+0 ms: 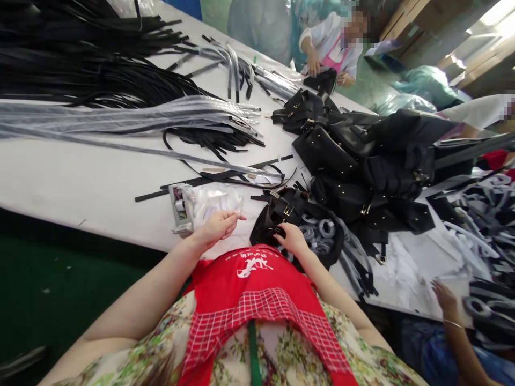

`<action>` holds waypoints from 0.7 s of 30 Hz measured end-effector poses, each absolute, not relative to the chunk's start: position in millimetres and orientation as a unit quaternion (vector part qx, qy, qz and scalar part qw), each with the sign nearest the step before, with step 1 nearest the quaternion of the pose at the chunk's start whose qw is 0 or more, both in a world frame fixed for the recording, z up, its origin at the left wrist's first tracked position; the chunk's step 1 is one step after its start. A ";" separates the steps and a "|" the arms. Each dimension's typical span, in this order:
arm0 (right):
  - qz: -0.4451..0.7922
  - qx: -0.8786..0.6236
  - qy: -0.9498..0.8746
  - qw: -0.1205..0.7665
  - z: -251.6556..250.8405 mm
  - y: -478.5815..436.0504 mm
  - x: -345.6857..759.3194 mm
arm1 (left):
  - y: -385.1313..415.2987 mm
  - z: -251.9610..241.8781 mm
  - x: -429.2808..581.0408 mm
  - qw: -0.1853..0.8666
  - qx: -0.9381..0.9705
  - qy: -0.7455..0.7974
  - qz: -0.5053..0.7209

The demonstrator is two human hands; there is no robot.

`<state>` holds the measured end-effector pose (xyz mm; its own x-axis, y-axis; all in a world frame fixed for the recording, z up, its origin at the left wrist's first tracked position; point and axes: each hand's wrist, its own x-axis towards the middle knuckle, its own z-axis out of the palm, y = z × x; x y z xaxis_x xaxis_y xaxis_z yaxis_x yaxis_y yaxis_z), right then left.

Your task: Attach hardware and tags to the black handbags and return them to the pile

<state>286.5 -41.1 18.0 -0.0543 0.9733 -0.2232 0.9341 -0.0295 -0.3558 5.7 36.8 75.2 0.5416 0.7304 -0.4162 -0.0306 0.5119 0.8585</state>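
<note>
Near the table's front edge, my right hand (293,239) has its fingers closed on a black bag (263,225) with a gold buckle. My left hand (220,226) is to the left of the bag, over white paper and clear plastic (215,202), its fingers pressed together; anything between them is too small to make out. Just right of the bag lie rolled grey strips (325,229) in a dark open bag. A small grey metal device (182,209) stands left of my left hand.
Black straps (132,80) and plastic-wrapped strips (140,115) cover the table's back left. Black bags (362,155) are piled at the right. A person (332,48) works across the table; another person's hand (446,300) is at lower right.
</note>
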 end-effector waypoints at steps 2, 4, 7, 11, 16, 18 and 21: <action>0.216 -0.685 -0.693 0.061 16.5 -40.7 287.9 | 35.9 67.1 11.1 0.755 0.432 0.429 0.242; 0.224 -0.682 -0.693 0.072 16.2 -40.4 289.9 | 34.6 58.8 17.0 0.744 0.443 0.450 0.219; 0.203 -0.679 -0.696 0.116 19.5 -39.7 298.8 | 33.6 47.6 26.8 0.725 0.476 0.463 0.180; 0.137 -0.706 -0.670 0.182 26.1 -38.2 323.2 | 38.5 35.3 42.8 0.678 0.553 0.473 0.100; 0.103 -0.769 -0.598 0.200 23.9 -32.6 345.5 | 53.0 19.6 71.5 0.633 0.613 0.472 -0.005; 0.085 -0.782 -0.587 0.190 20.2 -25.9 343.2 | 57.4 11.7 87.2 0.629 0.617 0.470 -0.051; 0.071 -0.777 -0.606 0.156 14.1 -9.8 329.6 | 61.3 -1.8 113.4 0.621 0.607 0.480 -0.123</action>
<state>329.6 -9.8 14.1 0.2547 0.9638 0.0781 0.9196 -0.2164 -0.3279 113.4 61.3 -1.8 0.5086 0.4292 -0.7464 0.7360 0.2332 0.6356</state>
